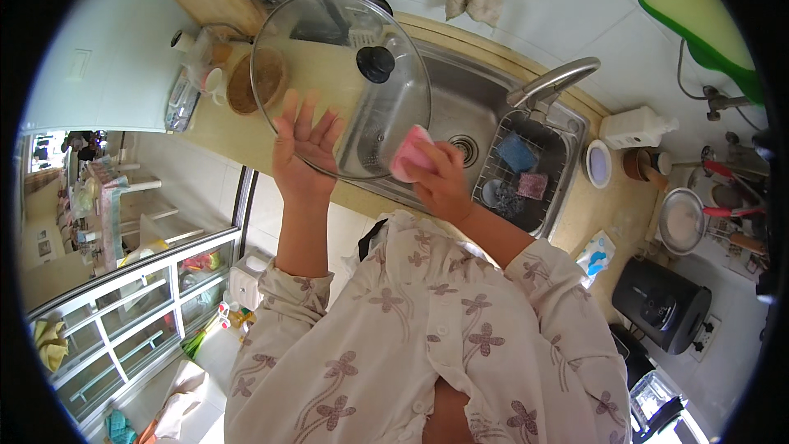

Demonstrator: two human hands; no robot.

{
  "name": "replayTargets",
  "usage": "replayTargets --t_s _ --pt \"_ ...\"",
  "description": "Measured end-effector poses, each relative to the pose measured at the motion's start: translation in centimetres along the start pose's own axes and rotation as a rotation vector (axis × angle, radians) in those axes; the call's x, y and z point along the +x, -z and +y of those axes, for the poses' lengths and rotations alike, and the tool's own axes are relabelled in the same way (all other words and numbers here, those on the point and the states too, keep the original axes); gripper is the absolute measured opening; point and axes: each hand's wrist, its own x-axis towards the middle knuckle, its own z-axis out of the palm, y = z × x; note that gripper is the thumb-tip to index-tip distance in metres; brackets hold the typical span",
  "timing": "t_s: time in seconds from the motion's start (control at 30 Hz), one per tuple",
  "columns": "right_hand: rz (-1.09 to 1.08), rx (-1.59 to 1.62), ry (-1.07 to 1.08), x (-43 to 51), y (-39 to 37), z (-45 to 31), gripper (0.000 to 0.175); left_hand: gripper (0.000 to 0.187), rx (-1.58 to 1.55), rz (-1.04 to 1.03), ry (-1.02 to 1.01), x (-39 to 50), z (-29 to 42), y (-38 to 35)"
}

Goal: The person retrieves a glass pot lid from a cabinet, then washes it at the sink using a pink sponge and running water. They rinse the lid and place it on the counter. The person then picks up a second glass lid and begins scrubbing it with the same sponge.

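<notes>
A round glass lid (320,25) with a metal rim and a black knob (375,64) is raised over the counter and the left part of the steel sink (456,86). My left hand (308,142) supports it from below at the near rim, palm up with fingers spread behind the glass. In my right hand (441,182) is a pink sponge (413,153), held at the lid's lower right edge. The curved faucet (555,79) stands behind the sink, and no water is seen running from it.
A wire rack (493,163) in the small basin holds a blue scouring pad (516,152) and a pink one (532,186). A woven basket (243,83) sits on the counter to the left. On the right are a white bottle (635,128), a small bowl (598,163) and a black appliance (661,305).
</notes>
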Motion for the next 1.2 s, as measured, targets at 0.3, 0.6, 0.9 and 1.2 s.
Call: replayTargets --t_s 0.3,0.6,0.9,1.2 --pt "-0.025 0.017 -0.026 -0.2 0.9 -0.1 0.049 0.056 0.000 -0.004 0.025 -0.4 -0.1 -0.3" --pt "0.060 0.060 0.129 -0.9 -1.4 0.5 0.052 0.052 -0.029 -0.041 0.011 -0.5 -1.0 -0.5" --pt "0.443 1.846 -1.309 -6.2 -0.2 4.4 0.051 0.049 -0.140 -0.035 -0.063 -1.4 0.1 1.1" --pt "0.394 1.870 -1.325 -1.9 1.7 3.0 0.032 0.058 -0.137 -0.448 -0.018 -2.8 -2.4 6.1"
